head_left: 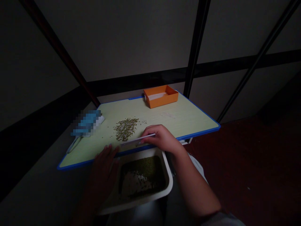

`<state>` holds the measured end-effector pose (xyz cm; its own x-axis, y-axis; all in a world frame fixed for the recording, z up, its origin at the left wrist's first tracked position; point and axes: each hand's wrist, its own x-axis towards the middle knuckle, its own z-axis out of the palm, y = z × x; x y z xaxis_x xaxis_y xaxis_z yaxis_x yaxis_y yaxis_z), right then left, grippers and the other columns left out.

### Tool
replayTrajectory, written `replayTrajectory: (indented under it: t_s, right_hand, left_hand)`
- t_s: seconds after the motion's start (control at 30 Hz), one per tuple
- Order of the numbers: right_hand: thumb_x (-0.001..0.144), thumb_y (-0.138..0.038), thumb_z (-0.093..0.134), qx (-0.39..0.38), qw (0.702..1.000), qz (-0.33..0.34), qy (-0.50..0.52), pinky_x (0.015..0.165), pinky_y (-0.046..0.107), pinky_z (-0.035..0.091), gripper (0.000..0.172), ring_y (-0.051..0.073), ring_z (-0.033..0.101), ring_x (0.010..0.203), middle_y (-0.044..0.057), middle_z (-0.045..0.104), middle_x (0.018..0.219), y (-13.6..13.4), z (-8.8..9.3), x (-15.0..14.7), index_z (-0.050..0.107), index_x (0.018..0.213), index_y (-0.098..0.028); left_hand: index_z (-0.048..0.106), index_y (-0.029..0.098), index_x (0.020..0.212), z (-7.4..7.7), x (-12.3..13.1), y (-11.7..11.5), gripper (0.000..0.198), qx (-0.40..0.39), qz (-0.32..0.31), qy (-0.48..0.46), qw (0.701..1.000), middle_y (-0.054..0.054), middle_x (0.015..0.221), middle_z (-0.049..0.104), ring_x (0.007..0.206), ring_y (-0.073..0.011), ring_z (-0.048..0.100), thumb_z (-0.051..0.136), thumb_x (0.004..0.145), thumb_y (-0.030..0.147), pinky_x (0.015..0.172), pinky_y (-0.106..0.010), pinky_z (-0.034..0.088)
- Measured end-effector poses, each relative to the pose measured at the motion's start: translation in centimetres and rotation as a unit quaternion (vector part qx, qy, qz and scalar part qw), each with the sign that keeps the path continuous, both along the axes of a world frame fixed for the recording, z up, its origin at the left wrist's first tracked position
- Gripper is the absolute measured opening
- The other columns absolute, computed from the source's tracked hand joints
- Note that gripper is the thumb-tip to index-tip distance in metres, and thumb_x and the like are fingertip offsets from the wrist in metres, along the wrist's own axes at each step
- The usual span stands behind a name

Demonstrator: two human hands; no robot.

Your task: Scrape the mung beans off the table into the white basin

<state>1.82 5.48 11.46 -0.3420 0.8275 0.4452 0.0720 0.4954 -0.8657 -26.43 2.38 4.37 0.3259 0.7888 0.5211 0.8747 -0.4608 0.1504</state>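
Observation:
My right hand (158, 136) grips a thin flat light-coloured strip (138, 139) at its right end, over the front edge of the pale yellow table (188, 117). Just beyond the strip, small green grains (126, 128) are spread on the tabletop. My left hand (107, 160), dark and in shadow, rests with fingers apart at the table's blue front edge, left of the strip, and holds nothing visible. Below the edge sits a white tub (169, 182), partly behind my left hand, with many green grains (148, 169) inside, heaped toward its far and right sides.
An orange open box (163, 99) stands at the table's back. At the left edge lies a blurred blue-and-white item (87, 123) with a cable (74, 144). Faint small bits (168, 115) lie in front of the box. A panelled wall (141, 40) rises behind.

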Motion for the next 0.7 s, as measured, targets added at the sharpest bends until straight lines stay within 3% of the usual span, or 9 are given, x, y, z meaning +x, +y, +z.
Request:
replayTrajectory:
  t_s: [0.13, 0.3, 0.37, 0.47, 0.53, 0.7]
  right_hand:
    - [0.079, -0.019, 0.071, -0.009, 1.000, 0.013, 0.019, 0.072, 0.025, 0.046, 0.008, 0.013, 0.062, 0.073, 0.000, 0.069, 0.072, 0.2, -0.3, 0.0, 0.074, 0.071, -0.018]
    - [0.077, -0.027, 0.073, -0.060, 0.996, -0.051, 0.045, 0.059, 0.024, 0.043, 0.012, 0.012, 0.058, 0.062, -0.002, 0.068, 0.065, 0.7, -1.3, -0.3, 0.073, 0.070, -0.018]
    - [0.078, -0.026, 0.072, -0.039, 0.995, -0.068, 0.053, 0.067, 0.026, 0.048, 0.009, 0.015, 0.064, 0.075, 0.001, 0.074, 0.082, 0.8, -1.5, -0.2, 0.075, 0.085, -0.020]
    - [0.081, -0.019, 0.069, 0.040, 0.992, -0.110, 0.057, 0.088, 0.033, 0.051, 0.042, 0.020, 0.063, 0.109, 0.002, 0.068, 0.125, 1.0, -1.5, -0.1, 0.066, 0.121, -0.029]
    - [0.083, -0.016, 0.066, 0.083, 0.987, -0.130, 0.041, 0.097, 0.036, 0.050, 0.050, 0.021, 0.058, 0.122, 0.001, 0.062, 0.136, 1.1, -1.5, 0.1, 0.059, 0.130, -0.032]
    - [0.088, -0.018, 0.064, 0.103, 0.985, -0.131, 0.051, 0.097, 0.037, 0.051, 0.024, 0.019, 0.066, 0.109, 0.000, 0.074, 0.114, 1.5, -1.9, 0.1, 0.070, 0.109, -0.028]
  left_hand:
    - [0.046, 0.024, 0.131, 0.3, 0.1, -0.2, 0.049, -0.011, -0.007, -0.018, 1.000, -0.011, 0.142, 0.046, 0.135, -0.0274, 0.043, 0.055, 0.087, 0.043, 0.113, -0.059, 0.041]
    - [0.046, 0.024, 0.131, 0.8, 0.1, -0.7, 0.048, -0.037, -0.006, -0.032, 0.999, -0.010, 0.143, 0.045, 0.136, -0.0272, 0.042, 0.054, 0.087, 0.043, 0.115, -0.060, 0.039]
    - [0.047, 0.023, 0.130, 1.1, 0.3, -0.9, 0.048, -0.051, -0.003, -0.036, 0.998, -0.010, 0.143, 0.046, 0.137, -0.0273, 0.041, 0.054, 0.087, 0.044, 0.115, -0.061, 0.038]
    - [0.047, 0.023, 0.130, 1.6, 0.6, -1.2, 0.049, -0.072, -0.001, -0.038, 0.997, -0.010, 0.144, 0.046, 0.137, -0.0274, 0.041, 0.054, 0.087, 0.045, 0.117, -0.062, 0.036]
    - [0.046, 0.023, 0.131, 1.9, 0.8, -1.3, 0.049, -0.083, -0.003, -0.041, 0.996, -0.010, 0.144, 0.045, 0.138, -0.0273, 0.040, 0.053, 0.087, 0.045, 0.117, -0.062, 0.035]
    - [0.048, 0.023, 0.129, 2.1, 0.9, -1.5, 0.049, -0.092, -0.003, -0.055, 0.994, -0.011, 0.144, 0.045, 0.139, -0.0276, 0.039, 0.052, 0.087, 0.048, 0.119, -0.063, 0.032]
